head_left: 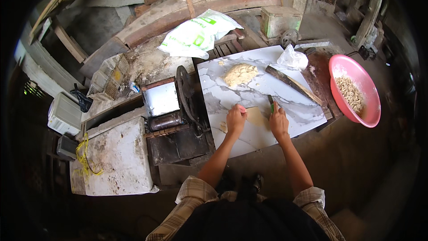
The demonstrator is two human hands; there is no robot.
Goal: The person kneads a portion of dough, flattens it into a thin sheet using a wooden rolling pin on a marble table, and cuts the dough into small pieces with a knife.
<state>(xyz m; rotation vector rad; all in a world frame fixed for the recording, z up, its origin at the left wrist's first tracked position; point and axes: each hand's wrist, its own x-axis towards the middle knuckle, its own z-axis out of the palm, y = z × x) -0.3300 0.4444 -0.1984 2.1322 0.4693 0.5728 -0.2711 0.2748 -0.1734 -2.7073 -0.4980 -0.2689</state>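
Observation:
A thin, flat sheet of dough (pixel 257 122) lies on the marble-patterned board (pixel 285 100), between my two hands. My right hand (pixel 279 122) is closed around the green handle of a knife (pixel 271 101), whose dark blade points away from me at the sheet's right side. At the sheet's left edge, my left hand (pixel 236 119) has its fingers curled together; whether anything is in them is hidden. Farther back sits a rough lump of pale dough (pixel 240 75). A small dough scrap (pixel 223 126) lies left of my left hand.
A long wooden bar (pixel 295 85) lies across the board's right side, near a white plastic bag (pixel 293 57). Rightward stands a pink basin (pixel 376 107) holding many small dough pieces (pixel 350 93). On the left are a roller machine with a flywheel (pixel 187 93) and a white-green sack (pixel 198 33).

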